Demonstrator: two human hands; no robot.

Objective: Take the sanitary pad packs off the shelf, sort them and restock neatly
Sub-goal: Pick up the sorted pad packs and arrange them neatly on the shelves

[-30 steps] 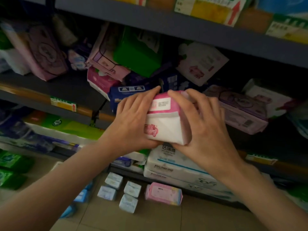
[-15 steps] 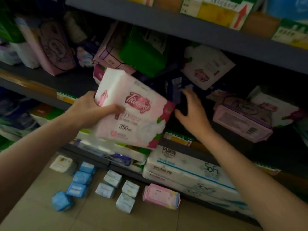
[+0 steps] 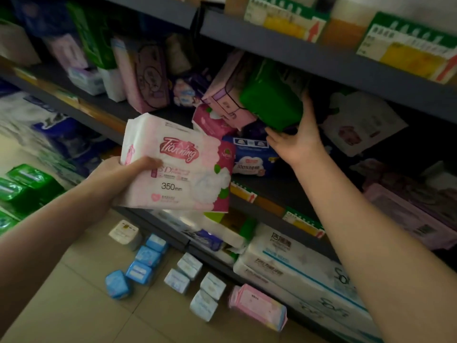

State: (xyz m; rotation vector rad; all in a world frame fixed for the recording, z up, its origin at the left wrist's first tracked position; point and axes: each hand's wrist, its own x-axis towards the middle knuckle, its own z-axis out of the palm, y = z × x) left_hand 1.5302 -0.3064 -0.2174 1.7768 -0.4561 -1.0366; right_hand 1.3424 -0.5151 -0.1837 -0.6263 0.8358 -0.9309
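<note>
My left hand point(image 3: 123, 174) grips a white and pink pad pack point(image 3: 183, 167) marked 350 mm, held out in front of the middle shelf point(image 3: 103, 107). My right hand point(image 3: 296, 137) reaches into that shelf and cups the underside and right side of a green pack point(image 3: 269, 97), which leans on a pink and purple pack point(image 3: 227, 100). A blue and white pack point(image 3: 252, 154) lies just under the right hand. More packs stand jumbled along the shelf.
On the floor below lie several small blue packs point(image 3: 141, 263), several pale packs point(image 3: 195, 280) and a pink pack point(image 3: 257, 305). Large white tissue bundles point(image 3: 291, 263) fill the bottom shelf. Green packs point(image 3: 27, 186) sit at the left. The upper shelf edge point(image 3: 321, 58) overhangs the right hand.
The right hand let go of the white and pink pack and rose to the green pack on the shelf. The left hand carried the pack left and turned its front towards me.
</note>
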